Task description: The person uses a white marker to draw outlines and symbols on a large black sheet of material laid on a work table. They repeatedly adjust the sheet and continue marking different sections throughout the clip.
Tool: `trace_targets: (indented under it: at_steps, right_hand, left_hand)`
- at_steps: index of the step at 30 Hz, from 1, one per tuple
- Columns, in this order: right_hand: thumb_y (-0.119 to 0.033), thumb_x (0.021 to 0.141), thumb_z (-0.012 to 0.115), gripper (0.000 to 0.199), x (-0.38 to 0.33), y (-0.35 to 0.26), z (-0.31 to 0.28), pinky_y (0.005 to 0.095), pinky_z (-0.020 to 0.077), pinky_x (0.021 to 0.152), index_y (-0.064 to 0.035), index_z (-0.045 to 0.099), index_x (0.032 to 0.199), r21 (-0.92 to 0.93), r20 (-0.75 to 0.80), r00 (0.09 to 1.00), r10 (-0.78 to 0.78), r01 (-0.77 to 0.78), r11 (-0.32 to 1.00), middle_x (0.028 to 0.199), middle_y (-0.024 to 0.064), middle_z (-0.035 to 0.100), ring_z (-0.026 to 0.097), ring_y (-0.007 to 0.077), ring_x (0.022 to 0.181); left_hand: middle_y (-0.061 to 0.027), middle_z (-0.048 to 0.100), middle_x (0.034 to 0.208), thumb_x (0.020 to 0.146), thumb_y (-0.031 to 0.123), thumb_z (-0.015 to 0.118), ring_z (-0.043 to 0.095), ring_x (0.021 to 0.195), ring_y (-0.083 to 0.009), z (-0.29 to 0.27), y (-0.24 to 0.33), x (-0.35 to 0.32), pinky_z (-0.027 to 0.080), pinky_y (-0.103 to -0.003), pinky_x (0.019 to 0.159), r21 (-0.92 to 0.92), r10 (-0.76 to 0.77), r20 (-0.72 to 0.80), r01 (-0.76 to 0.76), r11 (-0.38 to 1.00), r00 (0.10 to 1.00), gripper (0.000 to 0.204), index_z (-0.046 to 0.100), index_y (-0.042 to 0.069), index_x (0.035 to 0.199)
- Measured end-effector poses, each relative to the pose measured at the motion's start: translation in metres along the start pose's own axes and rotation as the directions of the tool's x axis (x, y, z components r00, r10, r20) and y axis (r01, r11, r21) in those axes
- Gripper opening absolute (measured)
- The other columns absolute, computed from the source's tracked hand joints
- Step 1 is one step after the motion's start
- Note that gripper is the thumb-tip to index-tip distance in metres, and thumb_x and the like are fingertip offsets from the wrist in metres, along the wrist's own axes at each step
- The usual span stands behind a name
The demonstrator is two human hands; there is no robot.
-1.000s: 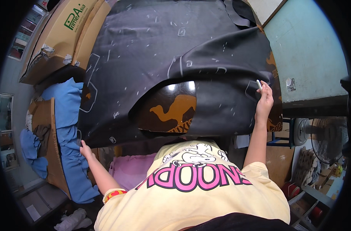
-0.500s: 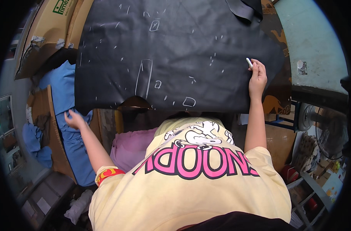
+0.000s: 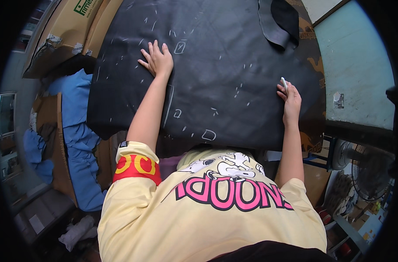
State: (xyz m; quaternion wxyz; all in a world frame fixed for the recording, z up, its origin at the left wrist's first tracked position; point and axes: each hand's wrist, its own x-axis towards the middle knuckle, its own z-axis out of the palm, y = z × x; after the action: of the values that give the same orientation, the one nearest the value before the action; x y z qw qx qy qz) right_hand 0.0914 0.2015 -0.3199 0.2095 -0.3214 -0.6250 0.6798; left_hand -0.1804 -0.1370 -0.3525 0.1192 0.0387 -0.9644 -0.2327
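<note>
A large sheet of black leather [image 3: 207, 78] covers the table in front of me, scattered with short white strokes and a few drawn outlines. On its left half lies my left hand [image 3: 158, 61], palm down with the fingers spread. A small marked square sits just right of those fingers, and my forearm hides part of a long drawn rectangle. My right hand [image 3: 290, 100] is at the right side of the sheet, its fingers closed round a white marking pen [image 3: 284, 84] or chalk stick; which of the two I cannot tell. The white piece points up and away from me.
A loose folded black piece [image 3: 279, 24] lies at the far right of the sheet. Brown cardboard [image 3: 61, 32] stands at the far left, above bunched blue cloth [image 3: 79, 131]. To the right are a pale green surface [image 3: 356, 65] and a fan [image 3: 367, 168].
My left hand has moved from the blue cloth at the left up onto the sheet. The sheet's near edge hangs closer to me. My right hand keeps the white stick, slightly lower.
</note>
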Motion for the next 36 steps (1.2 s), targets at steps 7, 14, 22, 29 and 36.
trace_targets:
  at_steps: [7, 14, 22, 29, 36]
  right_hand:
    - [-0.032, 0.106, 0.049, 0.046, 0.091, -0.024, 0.046, 0.0294, 0.0498, 0.098, 0.0057, 0.059, 0.13, 0.05, 0.239, 0.967, -0.089, 0.079, 0.996, 0.111, 0.0079, 0.065, 0.06, 0.0171, 0.117]
    - [-0.035, 0.103, 0.055, 0.036, 0.183, -0.012, 0.073, 0.0201, 0.039, 0.089, -0.0035, 0.071, 0.093, -0.136, 0.389, 0.918, -0.082, 0.146, 0.98, 0.082, -0.0049, 0.058, 0.051, 0.0051, 0.089]
    - [-0.029, 0.105, 0.047, 0.043, 0.269, -0.025, 0.036, 0.0378, 0.026, 0.114, 0.0014, 0.066, 0.083, -0.026, -0.407, 0.806, -0.429, 0.459, 0.888, 0.156, 0.0286, 0.031, 0.026, 0.0326, 0.148]
    - [-0.027, 0.106, 0.045, 0.041, 0.259, -0.077, 0.061, 0.0363, 0.0488, 0.088, 0.0036, 0.065, 0.088, -0.272, -0.196, 0.669, -0.717, 0.666, 0.695, 0.134, 0.0229, 0.054, 0.061, 0.0229, 0.105]
    - [-0.031, 0.107, 0.047, 0.036, 0.234, -0.013, 0.107, 0.0257, 0.0566, 0.079, 0.0014, 0.061, 0.102, -0.014, 0.43, 0.894, -0.127, 0.147, 0.989, 0.106, 0.0086, 0.063, 0.067, 0.0154, 0.095]
  left_hand:
    - [-0.0074, 0.034, 0.16, 0.101, 0.045, 0.042, 0.021, 0.15, -0.0356, -0.003, 0.011, -0.005, 0.011, -0.059, 0.12, 0.25, -0.003, -0.012, 0.006, 0.968, 1.0, 0.06, 0.04, 0.012, 0.151]
    - [-0.0047, 0.036, 0.159, 0.101, 0.045, 0.044, 0.024, 0.15, -0.0309, -0.003, 0.016, -0.004, 0.012, -0.057, 0.12, 0.283, -0.025, -0.028, 0.031, 0.959, 0.999, 0.057, 0.044, 0.015, 0.15]
    - [-0.0031, 0.038, 0.158, 0.101, 0.043, 0.047, 0.025, 0.15, -0.0297, -0.006, 0.017, -0.006, 0.013, -0.056, 0.12, 0.279, -0.029, -0.034, 0.037, 0.96, 0.999, 0.055, 0.045, 0.017, 0.149]
    - [-0.0041, 0.039, 0.158, 0.101, 0.043, 0.047, 0.026, 0.149, -0.0301, -0.006, 0.013, -0.006, 0.013, -0.057, 0.12, 0.291, -0.006, -0.049, 0.02, 0.956, 0.999, 0.055, 0.045, 0.017, 0.149]
    - [-0.0044, 0.04, 0.157, 0.1, 0.043, 0.048, 0.027, 0.149, -0.0304, -0.006, 0.016, -0.006, 0.014, -0.057, 0.12, 0.277, 0.002, -0.048, 0.011, 0.961, 0.999, 0.054, 0.046, 0.017, 0.148]
